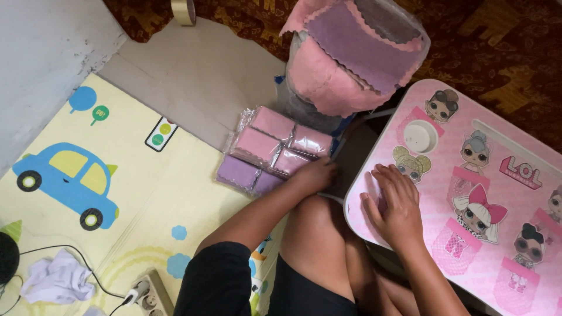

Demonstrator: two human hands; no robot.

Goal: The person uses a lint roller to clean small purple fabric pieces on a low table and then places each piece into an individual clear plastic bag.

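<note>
Left hand rested, fingers curled, on wrapped pink and purple cloth packets stacked on the floor mat. Right hand lay flat, fingers spread, holding nothing, on pink worktop. Bag of cloths behind.

The floor was covered at the left by a pale yellow play mat printed with a blue car and a small traffic light, and a sheet of plain brown cardboard was laid just beyond it. A grey-white wall was seen at the upper left, while a dark red patterned carpet filled the top and right of the view. A white power strip with a plug and a crumpled white cloth were lying on the mat near the lower left corner, all under soft, even light.
</note>
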